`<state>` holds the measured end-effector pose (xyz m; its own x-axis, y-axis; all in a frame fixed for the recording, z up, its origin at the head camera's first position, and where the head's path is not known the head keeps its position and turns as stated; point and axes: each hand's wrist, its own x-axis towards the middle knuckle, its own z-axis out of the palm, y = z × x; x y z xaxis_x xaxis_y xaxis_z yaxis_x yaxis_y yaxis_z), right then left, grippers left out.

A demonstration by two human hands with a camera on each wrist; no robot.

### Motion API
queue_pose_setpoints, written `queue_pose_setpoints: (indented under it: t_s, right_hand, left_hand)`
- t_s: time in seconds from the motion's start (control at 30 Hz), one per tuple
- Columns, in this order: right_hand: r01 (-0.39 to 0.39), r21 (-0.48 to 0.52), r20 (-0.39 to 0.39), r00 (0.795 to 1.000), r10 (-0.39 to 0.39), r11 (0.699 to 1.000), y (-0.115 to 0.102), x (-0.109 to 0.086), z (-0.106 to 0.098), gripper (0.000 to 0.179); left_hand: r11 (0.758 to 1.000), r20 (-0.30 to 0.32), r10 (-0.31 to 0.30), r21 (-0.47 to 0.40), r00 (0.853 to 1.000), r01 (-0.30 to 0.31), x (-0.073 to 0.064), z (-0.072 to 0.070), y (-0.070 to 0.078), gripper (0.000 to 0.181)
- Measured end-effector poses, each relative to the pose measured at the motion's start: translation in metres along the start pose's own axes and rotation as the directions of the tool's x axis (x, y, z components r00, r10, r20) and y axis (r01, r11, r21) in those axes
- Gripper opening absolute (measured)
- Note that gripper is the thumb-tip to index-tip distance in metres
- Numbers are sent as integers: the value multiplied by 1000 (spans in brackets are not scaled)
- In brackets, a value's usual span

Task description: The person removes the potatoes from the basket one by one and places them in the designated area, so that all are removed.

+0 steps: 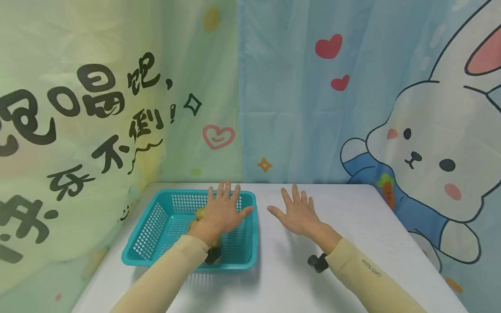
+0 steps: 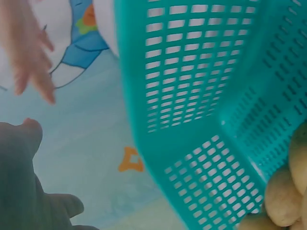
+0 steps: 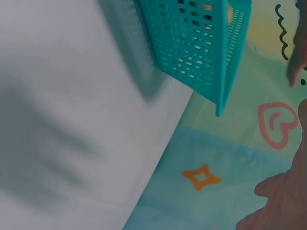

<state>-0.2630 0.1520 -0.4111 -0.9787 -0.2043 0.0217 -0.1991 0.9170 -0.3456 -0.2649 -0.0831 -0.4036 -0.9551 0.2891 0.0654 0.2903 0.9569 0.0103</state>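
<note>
A turquoise plastic basket with perforated walls stands on the left half of the white table. Several potatoes lie inside it, partly hidden in the head view behind my left forearm. Over the basket, my left hand is spread with straight fingers and holds nothing. To the basket's right, my right hand hovers above the table, its fingers also spread and holding nothing. Both palms face away from the head camera.
The white table reaches back to a printed curtain with hearts, lettering and a rabbit. A small black wrist camera sits under the right sleeve, another under the left.
</note>
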Motion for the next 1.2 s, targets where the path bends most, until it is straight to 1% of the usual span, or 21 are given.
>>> queue_pose_setpoints:
  t_s: [0.17, 0.3, 0.43, 0.53, 0.63, 0.73, 0.83, 0.87, 0.93, 0.97, 1.0, 1.03, 1.1, 1.2]
  right_hand:
    - [8, -15, -19, 1000, -8, 1000, -2, -1, -4, 91]
    - [12, -35, -26, 1000, -13, 999, -5, -2, -6, 91]
    - [18, -48, -21, 1000, -19, 999, -5, -4, -4, 92]
    - [23, -53, -23, 999, -24, 998, -5, -5, -3, 92]
    - [21, -56, -32, 999, -23, 998, -4, -5, -1, 92]
    - [9, -54, -31, 999, -11, 999, -3, -6, 0, 92]
    - [6, -36, -24, 1000, -7, 999, -4, -9, 3, 91]
    - [14, -14, -33, 999, -15, 1000, -5, -10, 5, 90]
    - [38, 73, -56, 998, -34, 997, -7, -13, 10, 83]
    - [56, 131, -76, 996, -46, 990, -9, -14, 12, 78]
    - [80, 195, -101, 993, -61, 977, -12, -16, 14, 72]
    - [109, 263, -127, 989, -77, 959, -14, -18, 16, 66]
    - [165, 385, -170, 980, -106, 908, -21, -22, 21, 55]
    - [226, 483, -214, 967, -136, 846, -30, -28, 27, 45]
  left_hand:
    - [1000, 11, -6, -1, 1000, 6, 0, 5, 1, 87]
    - [1000, 15, -8, 6, 1000, 8, 1, 7, 4, 87]
    - [1000, 19, -6, -17, 1000, 7, -1, 8, 5, 86]
    - [999, 34, -21, -50, 999, 22, -4, 6, 2, 86]
    - [997, 34, -31, -72, 999, 33, -9, 1, -7, 86]
    - [995, 26, -46, -91, 999, 48, -18, -5, -20, 85]
    - [990, 43, -80, -116, 996, 85, -32, -8, -40, 85]
    - [987, 52, -94, -129, 994, 100, -39, -8, -48, 85]
    - [979, 76, -121, -155, 990, 132, -53, -8, -64, 84]
    - [974, 87, -134, -170, 987, 148, -60, -8, -73, 84]
    - [970, 94, -149, -181, 984, 164, -68, -8, -81, 85]
    - [965, 96, -161, -192, 982, 177, -76, -9, -90, 84]
    - [957, 94, -182, -213, 979, 199, -89, -9, -107, 85]
    - [945, 85, -220, -231, 972, 234, -104, -8, -134, 84]
